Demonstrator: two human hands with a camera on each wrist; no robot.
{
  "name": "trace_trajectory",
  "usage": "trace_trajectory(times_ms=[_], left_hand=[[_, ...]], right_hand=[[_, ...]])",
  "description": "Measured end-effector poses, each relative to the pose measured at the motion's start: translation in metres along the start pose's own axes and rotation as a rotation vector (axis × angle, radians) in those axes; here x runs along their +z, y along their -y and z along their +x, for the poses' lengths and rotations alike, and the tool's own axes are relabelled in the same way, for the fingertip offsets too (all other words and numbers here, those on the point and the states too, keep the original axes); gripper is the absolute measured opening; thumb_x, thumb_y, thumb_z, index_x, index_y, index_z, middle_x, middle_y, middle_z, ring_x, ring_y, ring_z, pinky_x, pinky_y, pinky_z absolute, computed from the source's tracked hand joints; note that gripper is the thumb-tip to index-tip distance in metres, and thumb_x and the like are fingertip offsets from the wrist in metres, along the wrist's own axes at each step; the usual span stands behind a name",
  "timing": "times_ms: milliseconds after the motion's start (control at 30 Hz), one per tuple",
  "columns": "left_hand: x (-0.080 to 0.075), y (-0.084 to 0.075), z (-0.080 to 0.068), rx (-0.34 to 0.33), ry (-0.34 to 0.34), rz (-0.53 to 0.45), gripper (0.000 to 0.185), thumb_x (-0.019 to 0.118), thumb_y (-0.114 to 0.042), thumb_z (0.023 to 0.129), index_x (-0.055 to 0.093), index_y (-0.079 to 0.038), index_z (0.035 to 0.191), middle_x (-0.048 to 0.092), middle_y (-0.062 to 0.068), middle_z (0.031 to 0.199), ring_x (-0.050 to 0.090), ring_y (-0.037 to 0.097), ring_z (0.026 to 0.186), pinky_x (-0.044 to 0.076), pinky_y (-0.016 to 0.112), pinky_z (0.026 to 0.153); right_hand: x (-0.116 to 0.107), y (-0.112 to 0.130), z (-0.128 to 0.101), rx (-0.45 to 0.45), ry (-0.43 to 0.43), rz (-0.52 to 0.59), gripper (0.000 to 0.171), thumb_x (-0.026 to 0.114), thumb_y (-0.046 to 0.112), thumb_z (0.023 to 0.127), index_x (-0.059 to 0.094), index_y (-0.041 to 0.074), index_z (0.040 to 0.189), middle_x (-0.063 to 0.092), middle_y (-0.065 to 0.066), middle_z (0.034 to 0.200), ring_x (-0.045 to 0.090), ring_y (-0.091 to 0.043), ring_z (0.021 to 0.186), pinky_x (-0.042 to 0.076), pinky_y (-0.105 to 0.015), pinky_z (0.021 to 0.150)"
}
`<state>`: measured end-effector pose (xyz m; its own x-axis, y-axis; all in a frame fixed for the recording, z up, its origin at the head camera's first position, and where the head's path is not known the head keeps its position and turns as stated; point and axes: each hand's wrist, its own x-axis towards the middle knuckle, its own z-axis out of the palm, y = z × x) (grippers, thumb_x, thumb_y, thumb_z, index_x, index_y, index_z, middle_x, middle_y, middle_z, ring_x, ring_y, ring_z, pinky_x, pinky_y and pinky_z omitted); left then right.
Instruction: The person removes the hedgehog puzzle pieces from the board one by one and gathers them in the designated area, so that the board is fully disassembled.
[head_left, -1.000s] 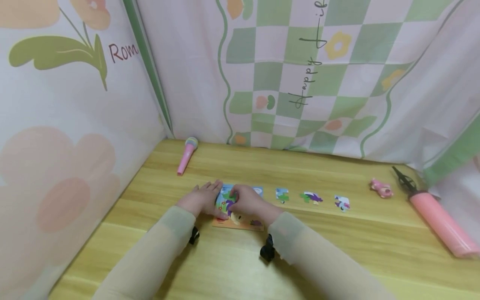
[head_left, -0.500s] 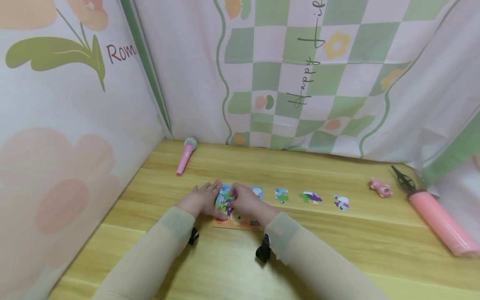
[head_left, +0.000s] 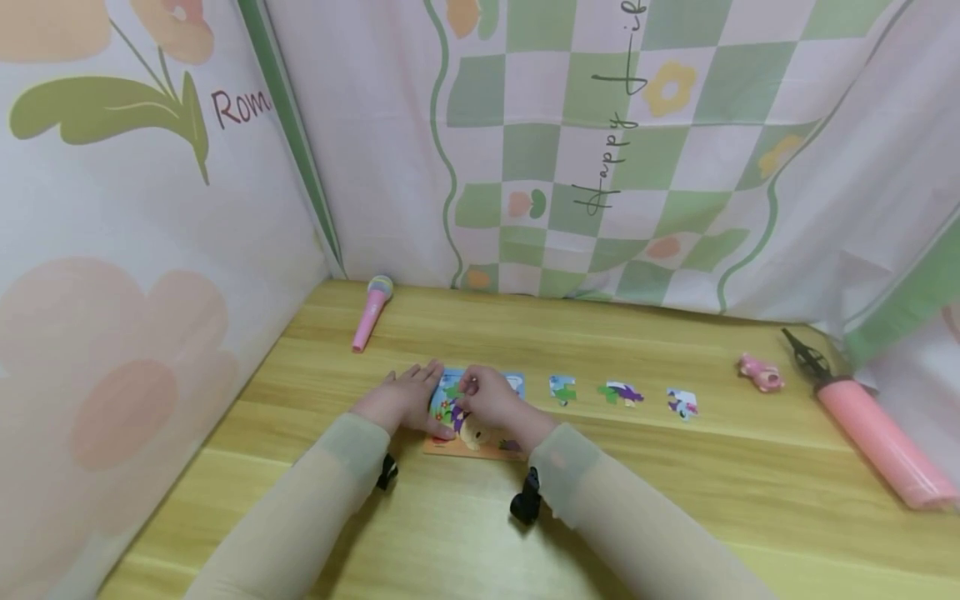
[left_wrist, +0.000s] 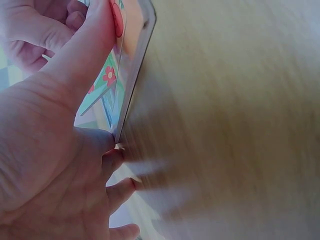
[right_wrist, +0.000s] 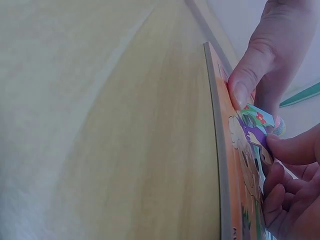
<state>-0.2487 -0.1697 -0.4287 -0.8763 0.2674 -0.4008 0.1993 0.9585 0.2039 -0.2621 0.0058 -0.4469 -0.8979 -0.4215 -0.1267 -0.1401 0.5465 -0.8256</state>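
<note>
Head view: the left hand (head_left: 405,402) lies flat, fingers straight, on the left edge of the puzzle board (head_left: 475,448); the right hand (head_left: 491,398) pinches a puzzle piece (head_left: 453,400) over it. Three loose pieces (head_left: 621,393) lie well to the right of the right hand.
Advice: I think the piece should be lowered flat and its tabs lined up before pressing.
Left wrist view: only here the thumb (left_wrist: 95,40) is seen pressing on the board's surface.
Right wrist view: only here the fingertips (right_wrist: 246,85) are seen gripping the piece just above the board.

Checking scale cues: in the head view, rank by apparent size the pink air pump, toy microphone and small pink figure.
1. pink air pump, largest, though nearer the camera.
2. toy microphone.
3. small pink figure, smallest.
</note>
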Motion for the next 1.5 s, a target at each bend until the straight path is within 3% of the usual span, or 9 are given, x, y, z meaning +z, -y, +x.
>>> trace_trajectory(times_ms=[233,533,733,967,1133,1300,1500], left_hand=[[-0.001,-0.001,-0.001,-0.003,0.004,0.001,0.120,0.071,-0.070,0.075,0.011,-0.010,0.159,0.007,0.005,0.165,0.010,0.032,0.149,0.009,0.058,0.117],[-0.002,-0.003,-0.003,-0.002,0.004,0.001,0.120,0.072,-0.069,0.074,0.012,-0.010,0.159,0.009,0.005,0.165,0.011,0.032,0.149,0.009,0.057,0.117],[-0.002,-0.004,-0.004,-0.017,0.021,-0.031,0.120,0.072,-0.069,0.074,0.011,-0.011,0.160,0.007,0.005,0.165,0.009,0.031,0.149,0.007,0.055,0.117],[-0.002,-0.004,-0.004,-0.019,0.018,-0.043,0.120,0.073,-0.068,0.074,0.011,-0.012,0.160,0.006,0.004,0.165,0.008,0.031,0.149,0.006,0.055,0.118],[-0.002,-0.004,-0.004,-0.021,0.021,-0.036,0.120,0.073,-0.068,0.074,0.011,-0.012,0.160,0.007,0.005,0.165,0.008,0.031,0.149,0.006,0.055,0.118],[-0.002,-0.004,-0.004,-0.023,0.027,-0.030,0.120,0.072,-0.069,0.074,0.010,-0.012,0.160,0.006,0.004,0.165,0.007,0.031,0.149,0.006,0.055,0.118],[-0.001,-0.003,-0.002,-0.022,0.015,-0.033,0.119,0.072,-0.068,0.075,0.011,-0.012,0.160,0.006,0.005,0.165,0.007,0.031,0.149,0.006,0.055,0.118]], right_hand=[[0.001,-0.001,-0.001,0.017,-0.030,0.033,0.009,0.069,0.003,0.091,0.062,0.002,0.096,0.059,-0.006,0.082,0.055,-0.019,0.073,0.047,-0.030,0.063],[-0.005,-0.004,-0.003,0.072,-0.131,0.131,0.011,0.070,0.008,0.091,0.064,0.005,0.099,0.063,-0.009,0.090,0.060,-0.023,0.078,0.052,-0.032,0.064],[-0.048,0.003,-0.015,0.027,-0.152,0.235,0.013,0.069,0.012,0.092,0.063,0.005,0.101,0.063,-0.008,0.089,0.060,-0.028,0.081,0.054,-0.037,0.070],[-0.115,0.009,-0.041,-0.023,-0.197,0.200,0.016,0.067,0.011,0.094,0.062,-0.001,0.102,0.061,-0.008,0.085,0.054,-0.025,0.078,0.047,-0.028,0.065],[-0.131,-0.015,-0.059,0.001,-0.157,0.134,0.014,0.066,0.008,0.094,0.062,-0.004,0.100,0.065,-0.010,0.084,0.056,-0.026,0.076,0.049,-0.028,0.064],[-0.126,-0.048,-0.074,0.029,-0.063,0.040,0.010,0.067,0.005,0.092,0.063,-0.005,0.093,0.067,-0.010,0.082,0.057,-0.026,0.072,0.048,-0.031,0.061],[-0.118,-0.073,-0.081,0.048,-0.023,0.003,0.007,0.068,0.001,0.089,0.064,-0.003,0.086,0.064,-0.007,0.079,0.054,-0.018,0.067,0.048,-0.028,0.058]])
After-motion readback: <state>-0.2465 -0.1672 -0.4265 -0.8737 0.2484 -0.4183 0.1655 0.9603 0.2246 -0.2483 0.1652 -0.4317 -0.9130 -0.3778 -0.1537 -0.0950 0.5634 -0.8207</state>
